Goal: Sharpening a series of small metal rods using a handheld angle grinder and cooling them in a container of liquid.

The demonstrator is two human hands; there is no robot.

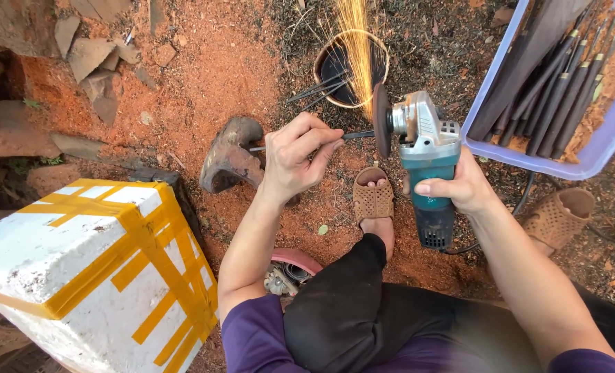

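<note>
A thin dark metal rod (358,135) lies level just above the ground, its tip pressed against the face of the grinding disc (381,119), and a stream of yellow sparks (356,48) shoots away from the contact point over a round dark pot (327,70) that holds more rods. The left hand (295,157) pinches the rod between thumb and curled fingers, the other fingers bunched close behind. The right hand (459,185) is wrapped around the teal body of an angle grinder (428,160), thumb laid flat across the housing and fingers closed around it, its silver gear head next to the disc and a black cable trailing from its rear. Just beside the left hand sits a worn, curved block (229,157) on the ground. Below the disc a foot in a woven brown sandal (373,199) rests on the dirt, with a second sandal (559,216) off to the right. A pale purple plastic tray (601,145) at upper right holds many dark rods laid side by side. At lower left stands a white foam box (66,269) strapped with yellow tape. The setting is outdoors: reddish-orange packed earth strewn with broken stone slabs (86,59) at upper left and darker gritty soil around the pot
</note>
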